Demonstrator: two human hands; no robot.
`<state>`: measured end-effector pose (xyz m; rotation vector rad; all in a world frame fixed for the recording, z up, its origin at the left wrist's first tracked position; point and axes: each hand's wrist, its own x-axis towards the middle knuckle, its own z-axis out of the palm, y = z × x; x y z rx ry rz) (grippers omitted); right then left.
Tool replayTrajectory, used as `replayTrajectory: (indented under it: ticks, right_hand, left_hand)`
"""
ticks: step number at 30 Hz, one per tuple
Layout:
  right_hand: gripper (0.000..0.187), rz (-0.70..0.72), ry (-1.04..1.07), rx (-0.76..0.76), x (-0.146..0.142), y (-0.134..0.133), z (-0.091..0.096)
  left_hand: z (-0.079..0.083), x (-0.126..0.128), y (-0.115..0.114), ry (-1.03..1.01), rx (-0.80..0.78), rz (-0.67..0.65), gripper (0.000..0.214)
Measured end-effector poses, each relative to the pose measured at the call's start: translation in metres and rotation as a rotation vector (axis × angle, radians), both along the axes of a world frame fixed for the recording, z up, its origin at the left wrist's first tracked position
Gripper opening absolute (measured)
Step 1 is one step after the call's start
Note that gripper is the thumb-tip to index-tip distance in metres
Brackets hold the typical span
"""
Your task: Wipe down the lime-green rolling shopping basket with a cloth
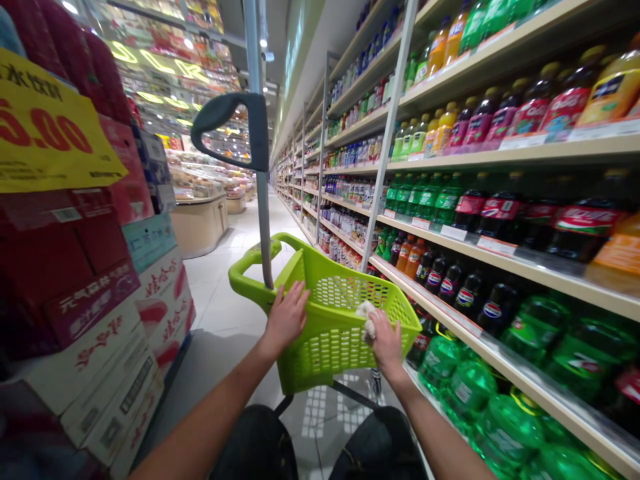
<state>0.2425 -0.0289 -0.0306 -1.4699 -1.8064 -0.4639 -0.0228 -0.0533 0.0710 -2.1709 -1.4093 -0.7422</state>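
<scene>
A green plastic shopping basket cart (320, 333) stands in front of my knees, its grey pole and looped handle (230, 130) rising on the left. My left hand (289, 317) lies with outstretched fingers on the basket's near rim, close to the foot of the pole. At the right part of the same rim, my right hand (386, 339) grips a crumpled whitish cloth (367, 319) against the plastic. Part of the cloth is hidden behind the fingers.
Shelves of soft drink bottles (500, 207) run along the right, with large green bottles (465, 387) at the bottom. Stacked drink cartons (110, 333) and a yellow price sign (50, 127) stand on the left. A tiled aisle (220, 280) leads past a display counter (200, 223).
</scene>
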Motion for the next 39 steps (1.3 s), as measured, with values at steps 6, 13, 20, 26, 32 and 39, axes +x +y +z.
replayTrajectory:
  ticks: [6,13,20,26,32,39]
  right_hand:
    - [0.041,-0.082,0.155,-0.004,0.016,-0.004,0.002]
    - [0.034,0.487,0.606,-0.147,-0.083,-0.021,0.060]
    - [0.034,0.335,0.846,-0.202,-0.084,-0.019,0.082]
    - [0.041,0.313,0.459,0.152,-0.094,-0.024,0.053]
    - [0.065,0.377,0.186,0.197,-0.118,-0.034,0.050]
    - [0.067,0.563,0.096,0.012,-0.138,-0.025,0.044]
  left_hand:
    - [-0.013,0.023,0.000,0.000,-0.075,0.058,0.044]
    - [-0.003,0.040,-0.008,-0.419,-0.240,-0.137,0.049]
    - [-0.010,0.066,-0.008,-1.143,-0.822,-0.474,0.022]
    - [-0.023,0.064,-0.005,-1.483,-0.792,-0.350,0.017]
    - [-0.007,0.041,-0.003,-1.525,-0.811,-0.278,0.017]
    - [-0.004,0.020,-0.010,-1.485,-0.872,-0.171,0.009]
